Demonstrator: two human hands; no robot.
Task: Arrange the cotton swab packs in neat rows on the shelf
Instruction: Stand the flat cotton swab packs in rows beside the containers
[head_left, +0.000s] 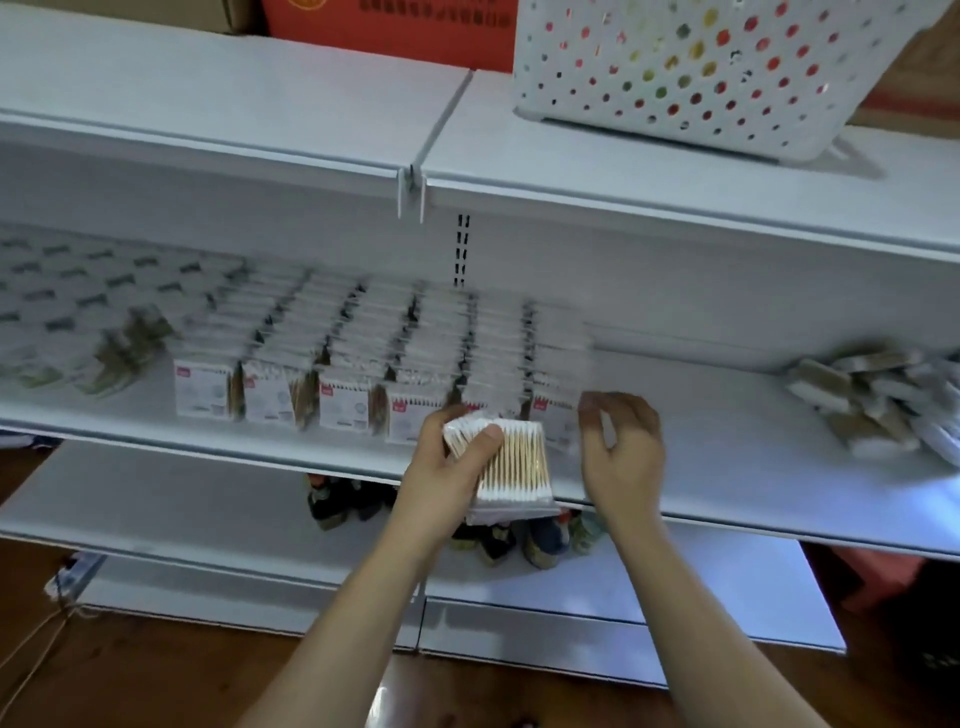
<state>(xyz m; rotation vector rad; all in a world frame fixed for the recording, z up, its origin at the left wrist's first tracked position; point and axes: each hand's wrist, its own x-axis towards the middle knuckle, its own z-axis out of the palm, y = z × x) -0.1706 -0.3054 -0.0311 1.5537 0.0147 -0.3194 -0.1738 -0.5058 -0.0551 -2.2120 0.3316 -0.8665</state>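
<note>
Head view — left hand (441, 462) grips swab packs (511, 467).

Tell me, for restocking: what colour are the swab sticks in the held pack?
Light tan sticks with white tips, in the pack; head view.

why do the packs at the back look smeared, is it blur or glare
Head view: motion blur, not glare; the rows of cotton swab packs and the loose pile smear, while the stack in the left hand is sharper; the wide-angle lens bows the shelf edge.
</note>
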